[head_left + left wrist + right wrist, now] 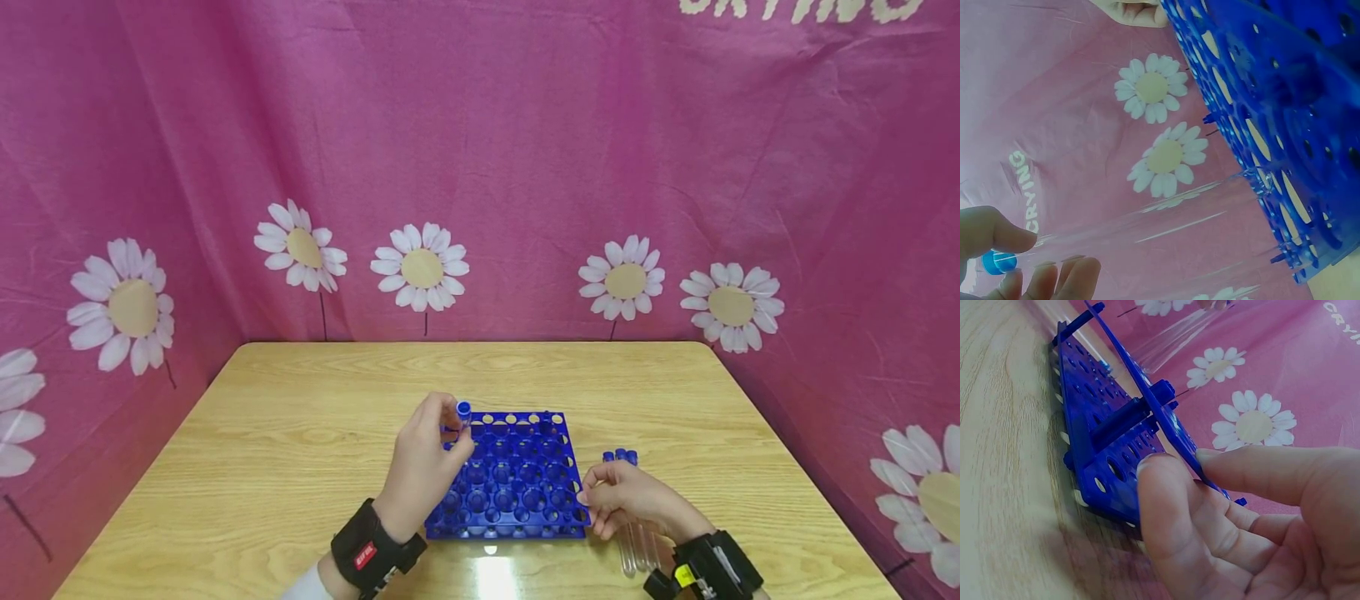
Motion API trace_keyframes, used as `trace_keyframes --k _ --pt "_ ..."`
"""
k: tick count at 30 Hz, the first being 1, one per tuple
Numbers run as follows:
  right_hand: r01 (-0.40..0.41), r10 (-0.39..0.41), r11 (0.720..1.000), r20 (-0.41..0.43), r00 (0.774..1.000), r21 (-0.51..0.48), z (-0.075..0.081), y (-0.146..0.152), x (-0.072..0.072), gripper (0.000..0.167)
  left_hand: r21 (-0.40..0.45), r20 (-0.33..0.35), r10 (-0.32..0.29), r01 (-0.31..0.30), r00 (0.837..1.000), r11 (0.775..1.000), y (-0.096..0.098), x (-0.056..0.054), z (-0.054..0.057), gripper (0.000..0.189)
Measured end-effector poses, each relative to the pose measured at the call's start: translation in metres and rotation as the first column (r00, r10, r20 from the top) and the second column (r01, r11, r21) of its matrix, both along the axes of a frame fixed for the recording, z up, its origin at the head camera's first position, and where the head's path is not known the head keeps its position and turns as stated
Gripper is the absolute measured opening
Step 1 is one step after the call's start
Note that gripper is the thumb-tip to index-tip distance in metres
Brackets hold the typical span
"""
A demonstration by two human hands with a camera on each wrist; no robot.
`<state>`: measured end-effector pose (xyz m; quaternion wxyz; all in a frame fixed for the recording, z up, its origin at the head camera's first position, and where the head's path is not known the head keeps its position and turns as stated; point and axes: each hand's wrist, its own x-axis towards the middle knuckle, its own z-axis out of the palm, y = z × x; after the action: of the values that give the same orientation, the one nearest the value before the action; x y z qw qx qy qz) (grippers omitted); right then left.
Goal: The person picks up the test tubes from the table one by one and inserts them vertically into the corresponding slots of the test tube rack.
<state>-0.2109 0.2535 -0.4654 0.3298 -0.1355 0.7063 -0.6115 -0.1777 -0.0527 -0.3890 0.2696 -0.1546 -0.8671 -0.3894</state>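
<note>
A blue test tube rack [504,527] with rows of round holes stands on the table. Over its back left corner, my left hand [429,458] pinches a clear test tube with a blue cap [464,408] between thumb and fingers. The left wrist view shows the tube [1116,226] running from the hand to the rack's top plate; whether its tip is inside a hole is hard to tell. Near the front right corner, the thumb and fingers of my right hand [637,493] pinch the edge of the rack's top plate [1172,428].
Three clear test tubes [637,554] with blue caps lie side by side on the wooden table [300,433], right of the rack and partly under the right hand. A pink curtain [517,167] with printed daisies surrounds the table's back and sides.
</note>
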Motion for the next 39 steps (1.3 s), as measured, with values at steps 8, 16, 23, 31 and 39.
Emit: trace_keyframes --k 8,16,23,31,39 --pt "-0.002 0.002 1.000 0.006 1.000 0.021 -0.001 0.001 -0.001 0.013 -0.018 -0.030 0.036 -0.036 0.999 0.999 0.002 -0.005 -0.006 0.031" --pt "-0.005 0.005 1.000 0.012 1.000 0.017 -0.001 0.001 -0.002 0.014 -0.086 -0.075 0.079 -0.085 0.994 0.993 0.002 -0.008 -0.013 0.033" --pt "0.000 0.000 1.000 0.016 1.000 0.014 0.000 0.000 -0.001 0.014 -0.166 -0.066 0.103 -0.113 0.992 0.980 0.002 -0.008 -0.017 0.036" --pt "0.003 -0.003 1.000 0.017 1.000 0.000 0.001 -0.001 0.000 0.013 -0.209 -0.071 0.113 -0.125 0.991 0.970 0.003 -0.008 -0.019 0.040" --pt "0.004 -0.004 1.000 0.014 1.000 0.011 0.002 0.000 0.001 0.014 -0.219 -0.125 0.097 -0.123 0.987 0.968 0.002 -0.009 -0.021 0.044"
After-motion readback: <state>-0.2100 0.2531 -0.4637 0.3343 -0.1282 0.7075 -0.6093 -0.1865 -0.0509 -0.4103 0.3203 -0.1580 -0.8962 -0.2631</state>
